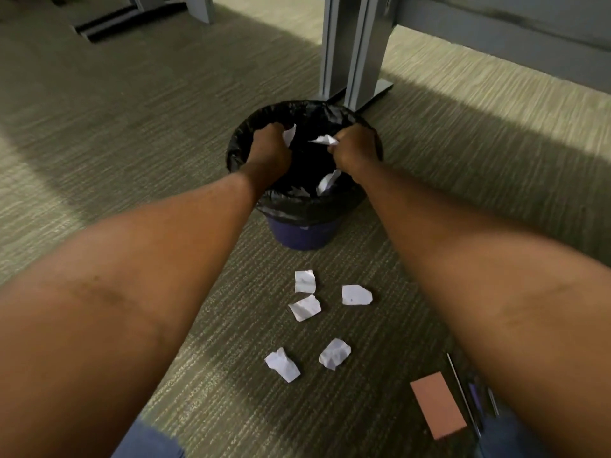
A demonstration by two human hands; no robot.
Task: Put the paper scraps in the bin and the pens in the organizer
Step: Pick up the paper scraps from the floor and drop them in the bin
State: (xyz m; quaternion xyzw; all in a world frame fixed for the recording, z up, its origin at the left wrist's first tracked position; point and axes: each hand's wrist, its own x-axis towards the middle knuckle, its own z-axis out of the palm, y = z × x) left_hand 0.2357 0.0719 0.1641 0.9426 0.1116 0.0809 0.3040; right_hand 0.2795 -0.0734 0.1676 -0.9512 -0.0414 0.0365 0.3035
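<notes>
A small blue bin lined with a black bag stands on the carpet ahead of me. Both hands hover over its mouth. My left hand is closed on a white paper scrap. My right hand pinches another white scrap. One more scrap lies inside the bin. Several crumpled white scraps lie on the carpet in front of the bin, between my forearms. Pens lie at the lower right, partly hidden by my right arm.
A pink rectangular block lies on the carpet beside the pens. A grey metal desk leg with a flat foot stands just behind the bin. Grey-green carpet spreads all around. My knees in blue jeans show at the bottom edge.
</notes>
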